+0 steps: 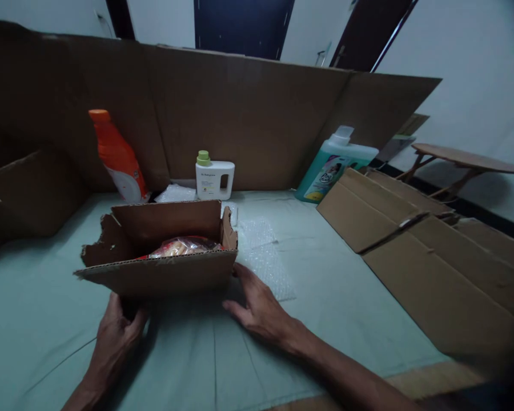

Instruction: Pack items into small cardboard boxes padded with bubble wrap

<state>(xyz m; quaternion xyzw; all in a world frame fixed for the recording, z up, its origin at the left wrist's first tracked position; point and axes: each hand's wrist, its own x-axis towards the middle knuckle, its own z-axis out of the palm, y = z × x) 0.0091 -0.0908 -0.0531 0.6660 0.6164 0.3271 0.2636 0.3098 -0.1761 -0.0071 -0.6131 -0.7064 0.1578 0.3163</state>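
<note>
A torn-edged cardboard box [167, 277] with its top open stands on the green cloth in front of me. Inside lies a clear plastic packet [184, 246] with red edges and pale contents, partly hidden by the front wall. My left hand [117, 331] is at the box's lower left, fingertips against or under its bottom edge and thumb held apart. At the right corner, my right hand [261, 305] has its fingers stretched along the side, with the thumb spread below the front wall. Neither hand is closed round the box.
Bubble wrap [268, 268] lies right of the box. Behind stand an orange bottle [120, 154], a white jug with a green cap [209, 180] and a teal detergent bottle [325, 171]. Cardboard walls [248, 114] enclose the cloth [325, 297]; folded cardboard flaps [432, 274] slope at right.
</note>
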